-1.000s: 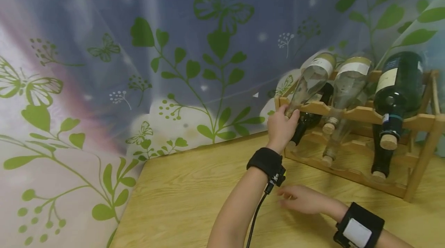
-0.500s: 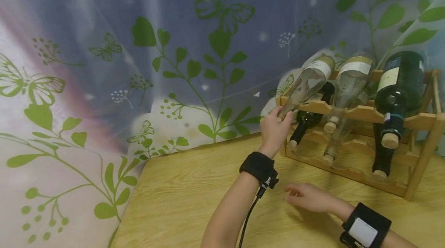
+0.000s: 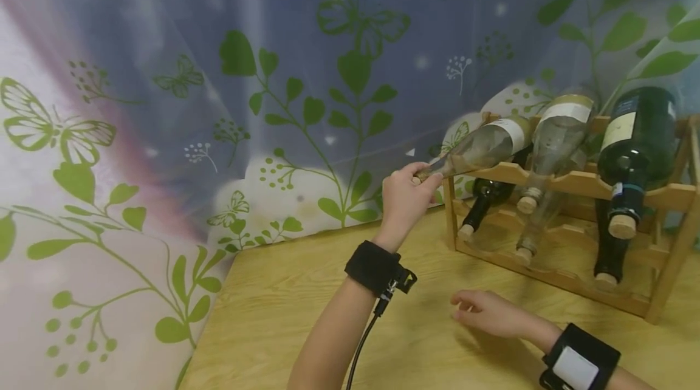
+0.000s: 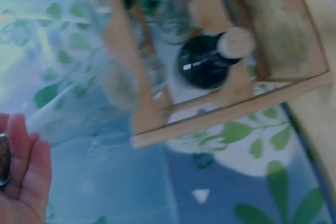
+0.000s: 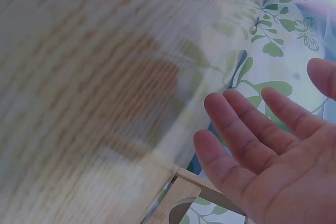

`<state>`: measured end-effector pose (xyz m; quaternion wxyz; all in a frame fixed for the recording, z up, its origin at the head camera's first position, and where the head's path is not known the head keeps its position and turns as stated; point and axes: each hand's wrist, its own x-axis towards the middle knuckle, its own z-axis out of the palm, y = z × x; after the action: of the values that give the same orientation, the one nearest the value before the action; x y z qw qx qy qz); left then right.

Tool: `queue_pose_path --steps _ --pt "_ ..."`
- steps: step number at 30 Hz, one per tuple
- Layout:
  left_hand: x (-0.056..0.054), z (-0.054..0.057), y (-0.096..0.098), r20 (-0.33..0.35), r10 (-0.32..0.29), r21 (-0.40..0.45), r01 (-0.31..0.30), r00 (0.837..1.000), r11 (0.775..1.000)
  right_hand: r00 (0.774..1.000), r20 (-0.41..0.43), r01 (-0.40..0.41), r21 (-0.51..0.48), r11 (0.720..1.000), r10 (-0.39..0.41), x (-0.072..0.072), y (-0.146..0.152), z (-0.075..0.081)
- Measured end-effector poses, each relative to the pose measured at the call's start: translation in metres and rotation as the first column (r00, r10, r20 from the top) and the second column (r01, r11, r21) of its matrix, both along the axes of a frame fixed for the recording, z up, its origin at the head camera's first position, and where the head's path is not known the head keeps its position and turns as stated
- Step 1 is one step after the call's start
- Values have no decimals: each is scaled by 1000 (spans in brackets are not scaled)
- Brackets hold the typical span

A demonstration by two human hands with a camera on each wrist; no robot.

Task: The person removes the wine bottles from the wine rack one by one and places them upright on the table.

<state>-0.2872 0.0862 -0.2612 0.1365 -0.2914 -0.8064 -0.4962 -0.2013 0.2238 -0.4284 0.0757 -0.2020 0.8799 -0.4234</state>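
Observation:
My left hand (image 3: 407, 198) grips the neck of a clear glass bottle (image 3: 483, 146) with a white label. The bottle slants out over the left end of the wooden wine rack (image 3: 574, 182), its base end still above the top tier. In the left wrist view the left hand's fingers (image 4: 32, 177) curl beside a bit of the neck at the edge; the rest of the bottle is out of that view. My right hand (image 3: 489, 312) holds nothing and hovers over the table in front of the rack. Its fingers (image 5: 236, 135) are loosely bent in the right wrist view.
Beside it on the top tier lie another clear bottle (image 3: 560, 135) and a dark green bottle (image 3: 637, 141), both corked. Several more bottles lie below, including a dark one (image 3: 483, 201) at left. A patterned curtain (image 3: 306, 104) hangs behind the wood-grain table (image 3: 284, 293).
My left hand has drawn the clear bottle outward and to the left, so it now lies more slanted across the rack's left end. The right hand has shifted slightly right.

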Motion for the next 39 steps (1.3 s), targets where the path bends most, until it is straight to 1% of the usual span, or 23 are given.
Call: queue_pose_path --steps 4,7,10,13,17,21,24,26,29,31,33,34,36,38,39 --pt "4 20 -20 47 6 0 -6 999 1000 1000 -7 -10 1 1000 10 -2 -1 0" --pt "4 33 -34 63 -4 17 3 998 1000 1000 -12 -13 8 1000 13 -4 -2 0" --pt "3 42 -47 64 -14 45 11 998 999 1000 -7 -13 14 1000 13 -6 -5 -2" --pt "1 49 -58 67 -23 94 17 998 995 1000 -2 -18 14 1000 18 -7 -7 -5" --pt "1 61 -75 92 -24 164 9 995 986 1000 14 -22 0 1000 22 -6 -10 -6" --pt "6 81 -93 103 -30 176 12 994 984 1000 3 -6 -3 1000 6 -7 -12 -3" --pt "13 100 -106 86 -39 159 25 996 987 999 -32 21 -5 1000 -21 -8 -13 3" --pt "17 114 -115 67 -38 127 29 997 991 997 -59 39 -8 999 -39 -8 -14 9" --pt "25 133 -127 70 -29 31 27 997 999 994 -93 52 -19 998 -53 -7 -16 20" --pt "29 143 -133 94 -25 -58 30 995 998 992 -108 58 -20 998 -60 -6 -18 27" --pt "31 148 -137 132 -29 -153 49 991 987 990 -127 52 -13 999 -54 -4 -20 33" --pt "31 149 -138 152 -28 -201 59 988 978 991 -130 41 -7 999 -41 -3 -20 35" --pt "29 148 -139 183 -10 -313 68 983 947 992 -126 8 -1 1000 -8 -2 -21 37" --pt "28 143 -139 204 11 -426 78 979 901 992 -124 -29 -4 1000 28 1 -22 38" --pt "27 141 -139 213 25 -482 83 977 872 992 -120 -35 -5 999 34 2 -23 38"
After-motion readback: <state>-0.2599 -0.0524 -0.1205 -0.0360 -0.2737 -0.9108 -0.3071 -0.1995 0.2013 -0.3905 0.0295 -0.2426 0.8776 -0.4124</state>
